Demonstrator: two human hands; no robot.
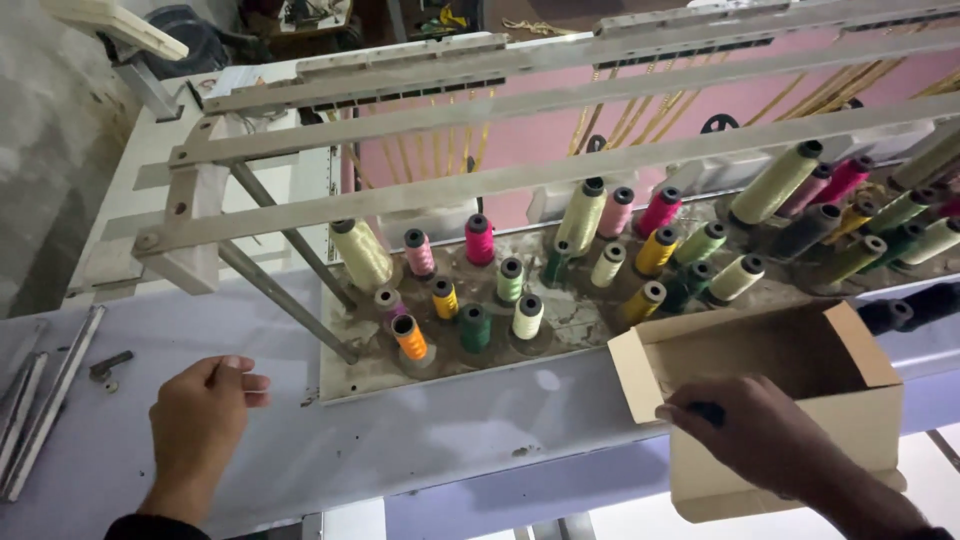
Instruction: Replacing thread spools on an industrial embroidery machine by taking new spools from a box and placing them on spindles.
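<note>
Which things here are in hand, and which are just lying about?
In hand: cardboard box, open, with the right hand at its near edge; left hand resting on the grey machine top.
Lying about: thread spools on their tray; metal bars at far left; small bolt.

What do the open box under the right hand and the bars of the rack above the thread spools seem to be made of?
The box looks like plain brown corrugated cardboard: matte, with folded flaps and raw edges. The right hand rests on its rim. The rack bars look like metal, probably painted pale grey: straight, thin, dull sheen, bolted joints.
</note>
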